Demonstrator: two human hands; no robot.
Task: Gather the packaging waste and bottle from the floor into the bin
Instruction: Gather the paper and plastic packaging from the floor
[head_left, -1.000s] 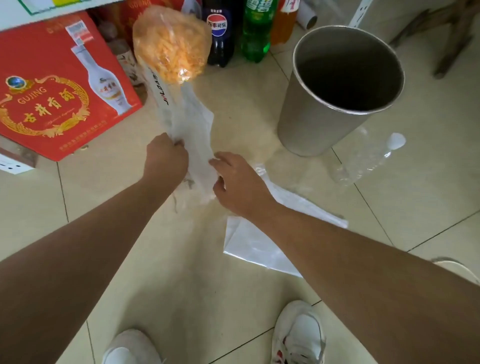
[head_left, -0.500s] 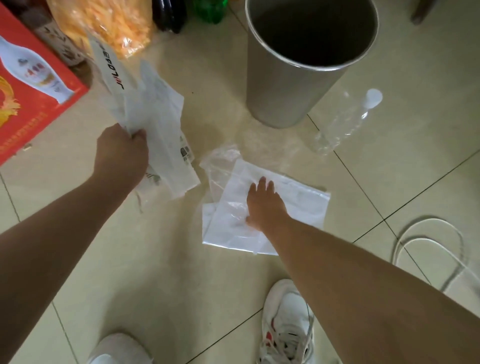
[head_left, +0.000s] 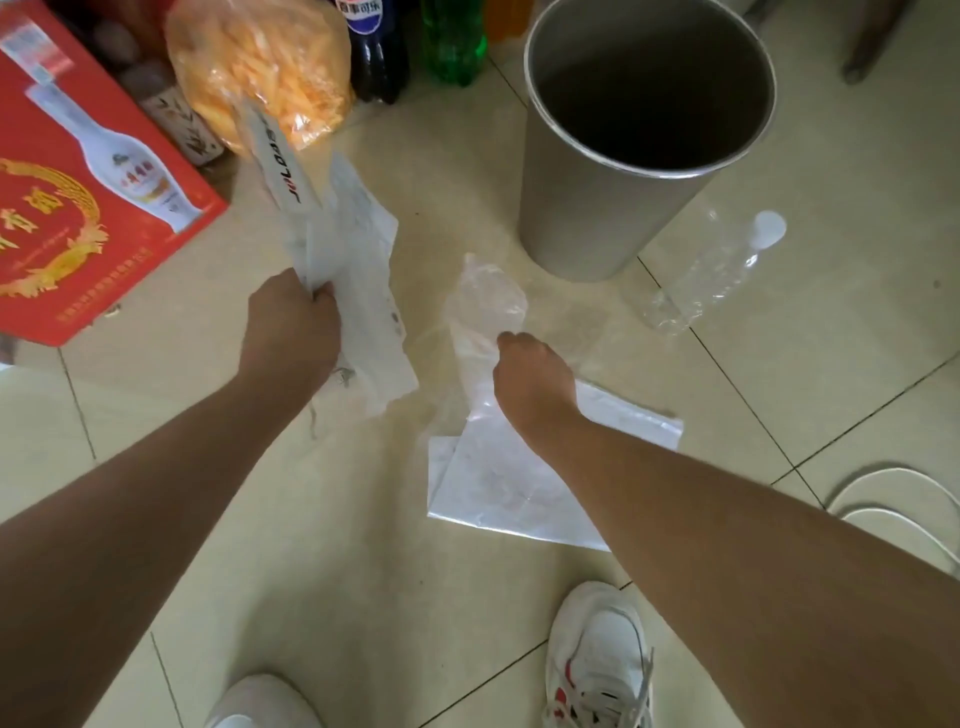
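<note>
My left hand (head_left: 291, 332) is shut on a white printed plastic bag (head_left: 353, 270), held up above the tiles at centre left. My right hand (head_left: 535, 379) is shut on a clear crumpled plastic bag (head_left: 485, 306), lifting it off a flat white plastic mailer (head_left: 498, 483) that lies on the floor under my forearm. The empty metal bin (head_left: 597, 208) stands upright at the upper right, beyond my right hand. A clear empty plastic bottle (head_left: 711, 275) with a white cap lies on the tiles just right of the bin.
A red liquor box (head_left: 78, 171) sits at the left, with an orange snack bag (head_left: 265, 73) and several soda bottles (head_left: 374, 47) behind it. A white cable (head_left: 904, 499) loops at the right edge. My white shoes (head_left: 597, 660) stand at the bottom.
My right hand went from pressing flat on the white mailer to gripping and raising the clear bag. My left hand still holds the printed bag. The view tilted up slightly.
</note>
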